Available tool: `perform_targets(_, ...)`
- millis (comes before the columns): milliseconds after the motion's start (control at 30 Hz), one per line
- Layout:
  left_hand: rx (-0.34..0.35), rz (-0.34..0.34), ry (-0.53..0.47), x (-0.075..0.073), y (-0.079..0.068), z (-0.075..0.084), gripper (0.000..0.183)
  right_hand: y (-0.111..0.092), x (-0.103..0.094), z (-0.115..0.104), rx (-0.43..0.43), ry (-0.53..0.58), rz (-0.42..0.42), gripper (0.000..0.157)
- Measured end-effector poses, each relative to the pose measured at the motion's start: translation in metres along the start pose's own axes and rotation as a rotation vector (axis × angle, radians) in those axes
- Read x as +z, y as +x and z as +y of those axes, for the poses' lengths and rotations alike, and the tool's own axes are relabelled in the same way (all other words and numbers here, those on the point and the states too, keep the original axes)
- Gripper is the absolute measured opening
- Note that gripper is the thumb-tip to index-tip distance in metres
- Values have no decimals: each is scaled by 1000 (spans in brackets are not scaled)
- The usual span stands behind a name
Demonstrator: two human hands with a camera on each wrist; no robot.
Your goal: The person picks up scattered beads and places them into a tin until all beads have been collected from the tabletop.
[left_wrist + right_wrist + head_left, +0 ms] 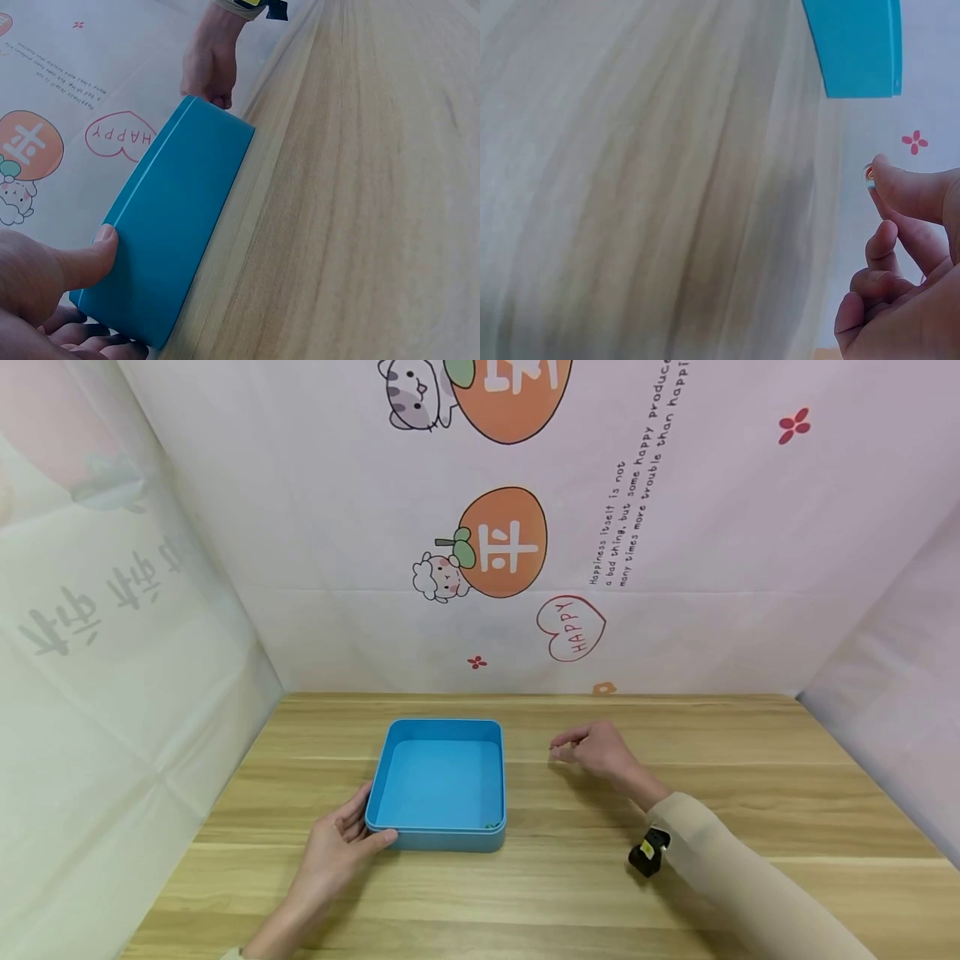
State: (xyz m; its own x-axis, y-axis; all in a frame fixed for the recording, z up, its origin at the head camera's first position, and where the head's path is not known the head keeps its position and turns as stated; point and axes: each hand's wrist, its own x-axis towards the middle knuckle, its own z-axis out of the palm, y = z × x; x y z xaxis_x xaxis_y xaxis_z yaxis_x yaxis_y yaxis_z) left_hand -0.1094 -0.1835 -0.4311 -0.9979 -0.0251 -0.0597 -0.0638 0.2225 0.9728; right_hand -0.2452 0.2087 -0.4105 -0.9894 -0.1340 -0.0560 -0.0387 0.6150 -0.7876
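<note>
A shallow blue box (441,785) without a lid rests on the wooden table. My left hand (333,847) grips its near left corner, thumb against the front wall and fingers along the left side. Inside the box's near right corner lie tiny greenish bits (491,826), mostly hidden by the front wall. To the right of the box my right hand (596,750) is held over the table. Between its thumb and index finger it pinches a small, clear glass marble (869,176) with orange and green color inside.
Wood-grain table (570,893) lies under both hands. A white printed cloth (690,635) hangs behind it, with more cloth at the left and right sides. A black camera (647,853) sits on the right wrist at the sleeve cuff.
</note>
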Motion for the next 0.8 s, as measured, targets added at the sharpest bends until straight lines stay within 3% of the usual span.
perform_targets(800, -10, 8, -10, 0, -2, 1, 86, -9, 4, -34, -60, 36, 5, 16)
